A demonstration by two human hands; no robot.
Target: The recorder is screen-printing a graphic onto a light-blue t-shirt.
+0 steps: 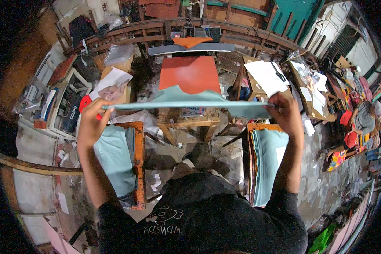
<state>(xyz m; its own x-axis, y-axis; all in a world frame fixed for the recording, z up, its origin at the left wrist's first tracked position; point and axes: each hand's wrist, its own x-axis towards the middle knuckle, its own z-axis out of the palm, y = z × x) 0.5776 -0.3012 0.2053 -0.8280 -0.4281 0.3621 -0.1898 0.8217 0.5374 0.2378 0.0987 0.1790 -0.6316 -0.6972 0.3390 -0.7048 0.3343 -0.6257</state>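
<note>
My left hand (pixel 95 118) and my right hand (pixel 283 112) grip opposite ends of a light blue fabric piece (pixel 190 104), stretched level across my front. A wavy-edged part of it shows over the lower portion of a red-orange board (pixel 189 72) on a small wooden table (pixel 186 120). Below my left hand, light blue fabric (pixel 114 156) lies on an orange-rimmed wooden stand; below my right hand, a similar stack (pixel 266 165) lies on another.
Tables with paper (pixel 106 86) and white sheets (pixel 258 76) with dark scissors (pixel 279 74) flank the board. A long wooden frame (pixel 131 27) spans the back. At far right sits a person (pixel 362 118) among coloured cloth. A wooden bar (pixel 38 167) crosses the left side.
</note>
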